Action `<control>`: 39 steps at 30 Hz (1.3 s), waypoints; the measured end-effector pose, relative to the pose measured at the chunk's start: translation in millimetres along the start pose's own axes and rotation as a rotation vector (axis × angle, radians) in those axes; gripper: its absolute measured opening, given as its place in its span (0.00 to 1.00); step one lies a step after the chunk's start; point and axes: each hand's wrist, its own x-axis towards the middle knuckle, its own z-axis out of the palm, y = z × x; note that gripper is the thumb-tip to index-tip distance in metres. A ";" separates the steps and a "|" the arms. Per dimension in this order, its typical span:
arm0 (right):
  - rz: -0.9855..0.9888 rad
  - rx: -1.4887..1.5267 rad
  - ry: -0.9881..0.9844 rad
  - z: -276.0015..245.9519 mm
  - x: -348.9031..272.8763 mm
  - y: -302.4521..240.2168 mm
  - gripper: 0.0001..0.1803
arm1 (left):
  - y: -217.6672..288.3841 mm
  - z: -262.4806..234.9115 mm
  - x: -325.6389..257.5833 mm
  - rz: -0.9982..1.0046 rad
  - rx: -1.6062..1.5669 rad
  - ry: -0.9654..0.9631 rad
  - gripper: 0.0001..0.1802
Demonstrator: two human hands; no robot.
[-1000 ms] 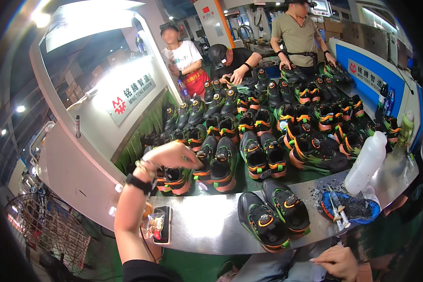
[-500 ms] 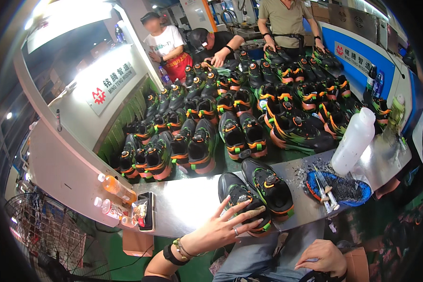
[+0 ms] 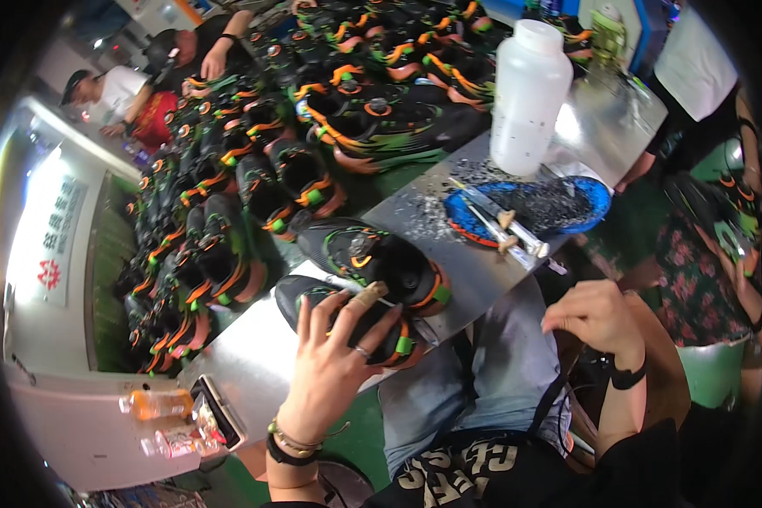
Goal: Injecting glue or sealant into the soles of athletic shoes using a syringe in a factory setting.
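Note:
A pair of black sneakers with orange and green trim lies on the metal ledge before me. My left hand [image 3: 339,339] rests on the nearer sneaker [image 3: 289,296], fingers spread across its opening; a finger has a tan wrap. Against it lies the other sneaker [image 3: 334,245], not held. My right hand [image 3: 597,317] hovers above my lap, apart from the shoes, its fingers bent together; whatever they hold, if anything, is hidden. Beyond it lies a blue insole [image 3: 597,196] covered in dark crumbs, with syringes [image 3: 512,227] across it. Behind the insole stands a white plastic bottle [image 3: 529,106].
Many similar sneakers [image 3: 300,173] fill the green surface beyond the metal ledge [image 3: 250,339]. At the left are an orange drink bottle [image 3: 157,404], a clear bottle [image 3: 173,443] and a phone [image 3: 218,411]. Co-workers stand at far left; another person sits at right with a sneaker [image 3: 720,220].
My view has turned to the right and come down. The left hand stays on the nearer sneaker, its fingers more bent. My right hand has risen a little from my lap.

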 end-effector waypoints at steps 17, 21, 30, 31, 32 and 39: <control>-0.406 -0.313 -0.286 -9.6 82.1 83.9 0.37 | 16.6 6.3 42.6 -0.053 -0.035 0.050 0.42; -0.477 -0.324 -0.248 -9.0 86.1 88.8 0.34 | 44.6 2.3 56.7 -0.048 0.114 0.146 0.28; -0.474 -0.218 -0.223 -5.7 87.9 85.5 0.37 | 56.0 25.5 78.8 -0.090 0.230 0.130 0.07; -0.474 -0.217 -0.227 -7.6 85.1 84.5 0.37 | 52.5 22.2 78.7 -0.086 0.118 0.131 0.07; -0.457 -0.202 -0.218 -9.8 81.6 84.0 0.37 | 50.9 20.1 78.8 -0.103 -0.011 0.212 0.06; -0.103 0.086 0.088 -14.2 35.2 70.6 0.38 | 24.2 27.1 48.3 -0.259 -0.104 0.548 0.08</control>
